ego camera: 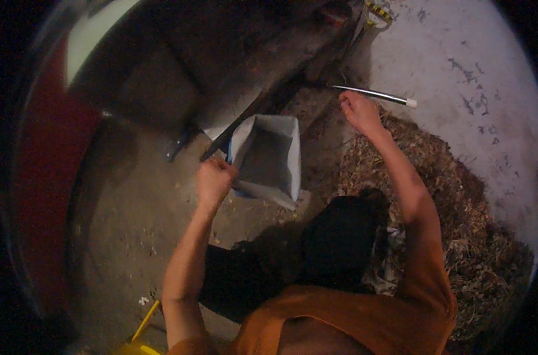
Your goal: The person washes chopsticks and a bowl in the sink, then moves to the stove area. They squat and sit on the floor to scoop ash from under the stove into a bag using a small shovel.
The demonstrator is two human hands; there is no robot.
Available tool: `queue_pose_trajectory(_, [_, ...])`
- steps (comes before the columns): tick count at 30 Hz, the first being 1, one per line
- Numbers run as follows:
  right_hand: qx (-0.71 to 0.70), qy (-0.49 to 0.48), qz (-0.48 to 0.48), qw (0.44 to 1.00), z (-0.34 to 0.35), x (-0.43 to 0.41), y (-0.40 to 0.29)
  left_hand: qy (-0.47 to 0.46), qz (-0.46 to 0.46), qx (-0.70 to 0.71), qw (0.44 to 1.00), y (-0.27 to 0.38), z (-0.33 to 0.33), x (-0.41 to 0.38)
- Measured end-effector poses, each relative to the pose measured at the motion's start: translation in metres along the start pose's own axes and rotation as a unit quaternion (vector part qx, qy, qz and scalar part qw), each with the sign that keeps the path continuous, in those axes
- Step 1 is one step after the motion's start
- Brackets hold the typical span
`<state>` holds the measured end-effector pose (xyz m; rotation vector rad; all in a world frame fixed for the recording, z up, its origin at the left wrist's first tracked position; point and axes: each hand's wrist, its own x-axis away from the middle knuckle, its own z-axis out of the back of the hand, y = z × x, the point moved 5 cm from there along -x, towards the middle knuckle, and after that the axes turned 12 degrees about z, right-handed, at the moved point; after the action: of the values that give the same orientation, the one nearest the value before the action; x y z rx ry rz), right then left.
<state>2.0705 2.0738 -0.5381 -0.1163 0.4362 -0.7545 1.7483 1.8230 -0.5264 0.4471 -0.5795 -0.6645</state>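
Observation:
My left hand [215, 177] is closed on the near left edge of an open sack [295, 155], pale inside with some blue on its outer side. The sack's mouth gapes upward and its inside is dark. My right hand [355, 108] is raised to the right of the sack, its fingers bent together beside a shiny metal tube [375, 93] with a white end. Whether the fingers touch the tube or hold anything small cannot be told. Part of the tube's left end is lost in shadow.
A heap of dry leaves [455, 199] lies on the right against a pale, worn wall [455, 80]. A dark red surface [47, 177] curves along the left. Yellow bars [145, 320] stand at the lower left. A yellow and black striped object [378, 12] is at the top.

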Motion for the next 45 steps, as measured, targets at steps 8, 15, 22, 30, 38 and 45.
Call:
queue_pose_trajectory(8, [0.285,-0.223,-0.115,0.925,0.003,-0.037,0.060,-0.015,0.005,-0.094,0.995,-0.021,-0.001,-0.002])
queue_pose_trajectory(15, [0.235,-0.218,-0.095,0.942,0.024,-0.027,0.042,-0.004,-0.008,-0.127,0.992,-0.025,-0.008,-0.009])
queue_pose_trajectory(22, [0.278,-0.094,-0.025,0.956,0.141,0.023,-0.013,-0.028,-0.029,-0.124,0.991,-0.030,-0.016,-0.026])
queue_pose_trajectory(30, [0.216,-0.117,-0.183,0.952,0.207,0.133,0.028,-0.016,-0.027,-0.104,0.994,-0.038,-0.015,-0.030])
queue_pose_trajectory(38, [0.151,-0.153,-0.205,0.955,0.143,0.110,0.038,-0.033,-0.031,-0.095,0.994,-0.033,-0.012,-0.030])
queue_pose_trajectory(45, [0.070,-0.144,-0.099,0.982,0.000,0.032,0.055,-0.018,-0.070,-0.090,0.993,-0.024,-0.020,-0.027])
